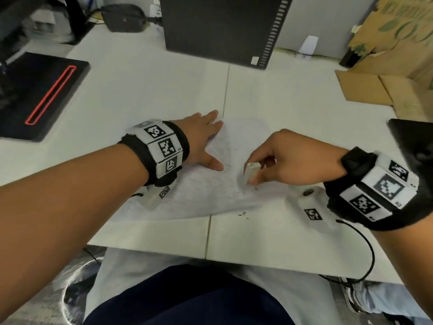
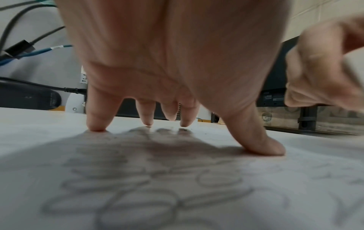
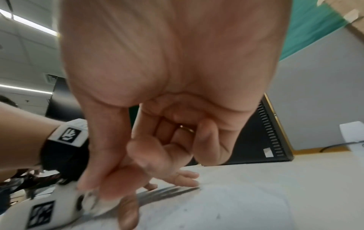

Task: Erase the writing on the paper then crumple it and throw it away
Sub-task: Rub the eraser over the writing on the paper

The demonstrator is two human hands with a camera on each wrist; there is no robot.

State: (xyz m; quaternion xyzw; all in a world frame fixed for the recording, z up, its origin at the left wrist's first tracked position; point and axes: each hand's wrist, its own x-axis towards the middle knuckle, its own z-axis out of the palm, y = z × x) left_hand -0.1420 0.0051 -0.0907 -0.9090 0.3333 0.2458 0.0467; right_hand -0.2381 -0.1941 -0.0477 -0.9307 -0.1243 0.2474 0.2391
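The right hand [image 1: 288,160] pinches a small white block eraser [image 1: 250,172] against the white pencilled paper sheet [image 1: 210,191], which lies flat on the white counter [image 1: 140,90]; the left hand [image 1: 201,139], fingers spread straight, pins the sheet beside the eraser. Erasing is under way. Faint writing left of the eraser calls for more rubbing. Dark crumbs [image 1: 241,214] lie by the sheet's near edge; a black computer tower [image 1: 222,29] stands well beyond it.
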